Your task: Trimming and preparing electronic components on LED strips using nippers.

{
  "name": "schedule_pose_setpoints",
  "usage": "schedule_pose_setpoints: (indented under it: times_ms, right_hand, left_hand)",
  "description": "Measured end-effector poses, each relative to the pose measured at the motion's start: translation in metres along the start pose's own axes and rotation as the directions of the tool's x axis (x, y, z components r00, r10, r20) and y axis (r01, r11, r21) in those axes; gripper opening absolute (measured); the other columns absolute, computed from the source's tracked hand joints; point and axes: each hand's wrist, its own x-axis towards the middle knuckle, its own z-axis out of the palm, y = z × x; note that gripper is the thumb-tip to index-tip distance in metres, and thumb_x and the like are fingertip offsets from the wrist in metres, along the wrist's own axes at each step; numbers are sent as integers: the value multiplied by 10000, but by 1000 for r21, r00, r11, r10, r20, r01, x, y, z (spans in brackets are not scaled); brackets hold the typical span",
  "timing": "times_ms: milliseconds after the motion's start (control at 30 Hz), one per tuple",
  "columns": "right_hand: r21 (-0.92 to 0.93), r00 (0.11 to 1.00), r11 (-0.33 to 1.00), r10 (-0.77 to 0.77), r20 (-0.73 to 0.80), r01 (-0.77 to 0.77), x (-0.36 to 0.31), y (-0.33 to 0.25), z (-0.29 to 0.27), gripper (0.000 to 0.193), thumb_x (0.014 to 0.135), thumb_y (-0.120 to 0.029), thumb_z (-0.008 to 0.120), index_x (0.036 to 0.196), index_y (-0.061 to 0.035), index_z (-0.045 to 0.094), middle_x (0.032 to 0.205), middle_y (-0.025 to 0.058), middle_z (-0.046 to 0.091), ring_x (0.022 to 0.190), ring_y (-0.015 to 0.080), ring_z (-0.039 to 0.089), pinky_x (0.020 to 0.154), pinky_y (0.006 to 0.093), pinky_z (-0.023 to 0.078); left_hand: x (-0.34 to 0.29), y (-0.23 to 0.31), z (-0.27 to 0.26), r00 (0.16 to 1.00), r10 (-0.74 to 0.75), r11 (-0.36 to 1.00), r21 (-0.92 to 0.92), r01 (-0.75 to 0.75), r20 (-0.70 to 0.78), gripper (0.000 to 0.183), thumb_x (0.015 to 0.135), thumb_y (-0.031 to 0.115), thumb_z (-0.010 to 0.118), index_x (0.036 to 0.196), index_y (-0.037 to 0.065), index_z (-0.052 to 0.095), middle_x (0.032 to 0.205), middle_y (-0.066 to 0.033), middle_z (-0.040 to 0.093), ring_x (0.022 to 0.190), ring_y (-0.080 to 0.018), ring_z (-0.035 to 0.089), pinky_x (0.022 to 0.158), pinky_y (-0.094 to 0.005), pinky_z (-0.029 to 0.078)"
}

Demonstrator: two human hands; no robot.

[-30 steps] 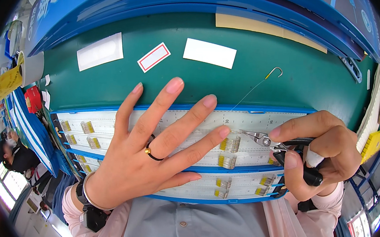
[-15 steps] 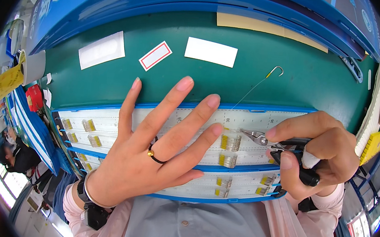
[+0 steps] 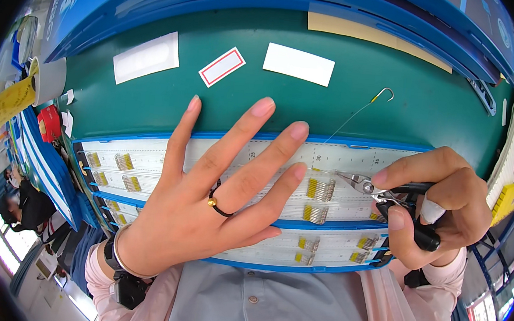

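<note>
A long white case with blue edges (image 3: 222, 143) lies open in front of me, with ruler-like marks along its white strips. Rows of fishing hooks with yellow-wrapped shanks (image 3: 320, 189) hang in it. My left hand (image 3: 211, 199) lies across the case, fingers spread, holding nothing. My right hand (image 3: 442, 207), one finger wrapped in white tape, grips small black-handled pliers (image 3: 362, 183). Their pointed tips lie beside the upper middle bundle of hooks. Beyond the case, a single hook with a yellow wrap (image 3: 374, 98) rests on the green mat, its thin line running back to the case.
On the green mat (image 3: 243, 34) lie two white paper pieces (image 3: 299, 64) and a red-bordered label (image 3: 222, 67). Large blue boxes (image 3: 222, 1) line the far edge. A white tape roll (image 3: 50, 78) and a red packet (image 3: 49, 123) sit at the left, a yellow block (image 3: 507, 204) at the right.
The whole view has shifted, so the mat, case and hands all appear slightly farther right. The left hand stays spread on the case and the pliers stay by the same hooks.
</note>
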Motion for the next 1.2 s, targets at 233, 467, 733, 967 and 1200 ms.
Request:
schedule_pose_setpoints:
  times_ms: [233,467,733,967,1200]
  right_hand:
    - [-5,1000,1000,-6,16,7,0,1,-1,239,805,-18,619,820,-75,388,926,273,700,610,119,609,566,243,514]
    - [4,1000,1000,20,-14,-20,-2,-1,0,216,823,-15,597,825,-80,391,932,259,705,603,112,587,572,241,502]
    - [-5,1000,1000,14,-13,-14,0,0,1,216,823,-13,596,823,-81,391,924,254,705,612,113,586,583,242,504]
    - [-10,1000,1000,-14,7,14,-1,0,-1,242,817,-32,623,818,-82,387,924,261,707,648,128,622,592,240,516]
    - [-19,999,1000,-13,39,14,2,1,-2,255,817,-51,645,822,-77,391,917,271,709,662,140,645,584,246,526]
  left_hand:
    - [0,1,3,1000,-25,999,35,26,-5,611,797,570,631,1307,234,659,1530,-85,456,1434,-421,359,1113,-675,271]
    - [-1,0,3,1000,-26,999,35,26,-6,609,783,573,635,1300,253,666,1536,-74,448,1447,-408,338,1112,-678,265]
    - [-1,1,3,999,-31,999,22,31,4,618,767,559,648,1305,255,663,1543,-71,436,1448,-405,337,1114,-680,264]
    - [2,2,0,1000,-18,1000,9,18,5,633,768,533,674,1310,209,648,1531,-90,453,1435,-396,369,1114,-686,262]
    - [-2,-1,2,1000,12,1000,-9,-12,4,619,808,505,678,1311,149,619,1512,-135,470,1412,-402,413,1116,-696,250]
